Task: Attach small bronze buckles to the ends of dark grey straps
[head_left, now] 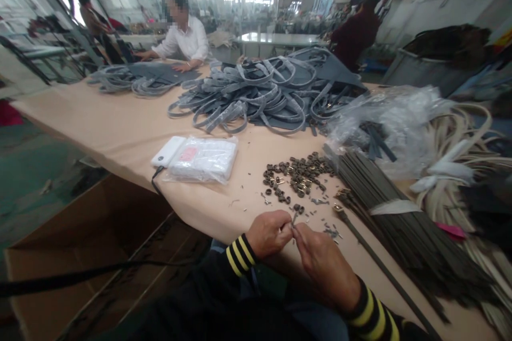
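Note:
My left hand (270, 234) and my right hand (326, 264) meet fingertip to fingertip over the near edge of the table. Both are closed in a pinch on a small dark strip (295, 218) that sticks up between them. Fingers cover most of it, so its full shape is hidden. Just beyond lies a heap of small dark strap loops (304, 173), some with gold-coloured metal buckles. Short loose bits (331, 230) are scattered beside my right hand.
Grey straps and panels (256, 93) are piled behind. A plastic-wrapped white packet (210, 160) and a white device (170, 150) with a cable lie left. Bundled dark strips (384, 208) and clear plastic (396, 117) lie right. A cardboard box (92, 245) stands lower left. A co-worker (188, 37) handles grey pieces opposite.

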`<state>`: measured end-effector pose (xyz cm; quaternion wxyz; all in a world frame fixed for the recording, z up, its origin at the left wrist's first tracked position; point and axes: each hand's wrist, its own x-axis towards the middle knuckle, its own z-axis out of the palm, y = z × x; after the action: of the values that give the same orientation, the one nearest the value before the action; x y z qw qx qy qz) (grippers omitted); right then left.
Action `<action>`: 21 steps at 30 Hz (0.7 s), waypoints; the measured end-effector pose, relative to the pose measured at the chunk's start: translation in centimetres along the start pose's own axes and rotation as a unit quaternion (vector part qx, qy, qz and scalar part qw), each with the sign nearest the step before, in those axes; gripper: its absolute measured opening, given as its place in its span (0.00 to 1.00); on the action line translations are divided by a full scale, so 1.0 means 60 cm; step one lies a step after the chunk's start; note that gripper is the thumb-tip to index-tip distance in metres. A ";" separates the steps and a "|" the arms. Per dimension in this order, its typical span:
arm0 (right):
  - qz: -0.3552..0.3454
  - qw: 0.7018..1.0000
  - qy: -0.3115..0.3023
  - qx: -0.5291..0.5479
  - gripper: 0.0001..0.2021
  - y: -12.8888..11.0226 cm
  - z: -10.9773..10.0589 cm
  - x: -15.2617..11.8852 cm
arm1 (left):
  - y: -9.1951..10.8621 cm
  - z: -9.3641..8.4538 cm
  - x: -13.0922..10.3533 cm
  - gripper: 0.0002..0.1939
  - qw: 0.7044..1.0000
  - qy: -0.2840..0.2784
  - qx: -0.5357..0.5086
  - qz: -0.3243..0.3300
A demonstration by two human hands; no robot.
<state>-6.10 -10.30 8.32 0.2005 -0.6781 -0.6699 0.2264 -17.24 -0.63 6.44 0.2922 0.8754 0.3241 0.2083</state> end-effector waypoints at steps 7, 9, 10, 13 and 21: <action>0.009 0.950 -0.066 0.306 0.16 0.008 -0.035 -0.004 | -0.041 -0.067 0.013 0.12 0.998 0.054 -0.041 -0.015; 0.047 0.908 -0.069 0.409 0.15 0.014 -0.039 0.007 | -0.035 -0.060 0.012 0.14 0.991 0.021 -0.130 -0.030; 0.058 0.888 -0.077 0.449 0.14 0.016 -0.039 0.013 | -0.031 -0.053 0.010 0.16 0.980 0.002 -0.191 -0.058; 0.070 0.861 -0.098 0.493 0.14 0.018 -0.029 0.024 | -0.016 -0.027 0.001 0.22 0.901 -0.042 -0.401 -0.161; 0.109 0.855 -0.128 0.492 0.15 0.025 0.001 0.031 | -0.001 0.005 -0.010 0.16 0.822 -0.020 -0.508 -0.258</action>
<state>-4.93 -8.47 7.32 0.3943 -0.5247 -0.4132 0.6313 -17.53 -1.11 6.05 0.7446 0.4920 0.3802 0.2428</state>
